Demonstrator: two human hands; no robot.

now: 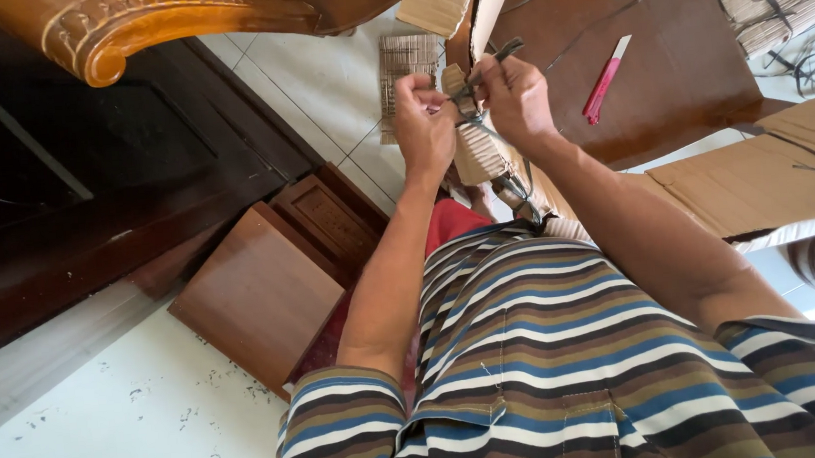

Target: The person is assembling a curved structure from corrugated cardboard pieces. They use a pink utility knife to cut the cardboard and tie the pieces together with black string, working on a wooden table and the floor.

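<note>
The left hand (424, 127) and right hand (516, 97) cover most of the little bundle (474, 148) of sticks, so its top can't be seen. The carved wood arm (125, 24) is cut off by the top edge, & the cardboard box (767, 180) runs off the right edge. What the dark strap (496, 60) is made of is too small to tell.

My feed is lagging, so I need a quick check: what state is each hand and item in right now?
Left hand: closed, pinching the bundle.
Right hand: closed on a dark flat strap.
Tan ribbed cardboard bundle: held upright between both hands, strap partly around it.
Red-handled utility knife: lying untouched on the brown board.
Second tan ribbed bundle: lying flat on the tiled floor.
</note>
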